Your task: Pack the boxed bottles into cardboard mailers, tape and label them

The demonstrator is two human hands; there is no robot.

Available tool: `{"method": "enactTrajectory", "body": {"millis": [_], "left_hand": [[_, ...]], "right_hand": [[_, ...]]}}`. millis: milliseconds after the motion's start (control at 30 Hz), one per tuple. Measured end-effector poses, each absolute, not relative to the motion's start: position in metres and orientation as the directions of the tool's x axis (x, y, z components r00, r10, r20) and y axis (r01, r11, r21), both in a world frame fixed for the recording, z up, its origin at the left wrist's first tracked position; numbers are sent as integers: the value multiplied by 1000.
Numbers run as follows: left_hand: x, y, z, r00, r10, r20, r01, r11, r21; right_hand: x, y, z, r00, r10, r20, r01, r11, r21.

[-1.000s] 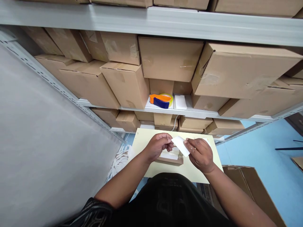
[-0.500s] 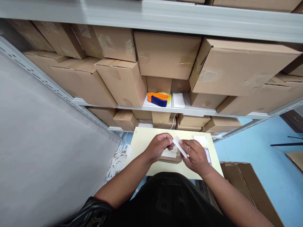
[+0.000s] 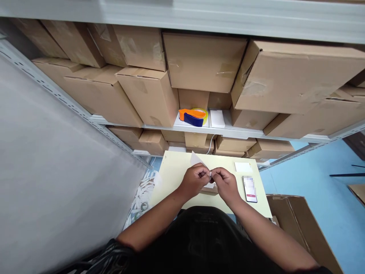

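Behind the small table we see steel shelving [image 3: 228,133] packed with brown cardboard cartons [image 3: 203,61], stacked tight and leaning, their flaps taped so nothing inside shows. On the shelf ledge straight ahead, in a gap between cartons, an orange-and-blue tape dispenser [image 3: 192,116] sits just beside a white box [image 3: 217,118]. At the right, on the blue floor, an open cardboard box [image 3: 296,224] stands against the table's near right corner; we cannot see what it holds. The pale yellow table [image 3: 171,175] carries, toward its right edge, a phone [image 3: 249,188] lying face up, with a white pad of paper [image 3: 243,167] near the far right corner. At the middle of the near edge our left hand [image 3: 195,180] and right hand [image 3: 225,184] meet, fingertips pinched together on a thin white slip [image 3: 196,159] that sticks up past the left hand's knuckles. Under both hands lies a low brown tray [image 3: 209,189], mostly hidden, its contents unclear.
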State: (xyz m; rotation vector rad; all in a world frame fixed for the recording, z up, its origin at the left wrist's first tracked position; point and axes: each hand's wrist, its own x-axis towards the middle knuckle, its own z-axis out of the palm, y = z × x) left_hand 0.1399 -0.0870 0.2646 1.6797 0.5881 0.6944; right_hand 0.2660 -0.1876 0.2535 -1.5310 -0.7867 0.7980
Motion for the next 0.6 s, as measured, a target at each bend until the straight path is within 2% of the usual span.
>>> {"method": "enactTrajectory", "body": {"millis": [167, 333, 467, 600], "left_hand": [[124, -81, 247, 640, 764, 82, 94, -184, 978], [80, -60, 218, 558, 829, -19, 216, -123, 969], [19, -38, 184, 493, 851, -180, 384, -27, 923], [-56, -23, 146, 447, 831, -330, 540, 43, 840]], "right_hand": [[266, -178, 245, 567, 818, -100, 59, -161, -985], [272, -167, 238, 639, 765, -88, 41, -148, -988], [276, -159, 235, 663, 741, -106, 18, -158, -987], [270, -153, 235, 562, 801, -206, -49, -217, -975]]}}
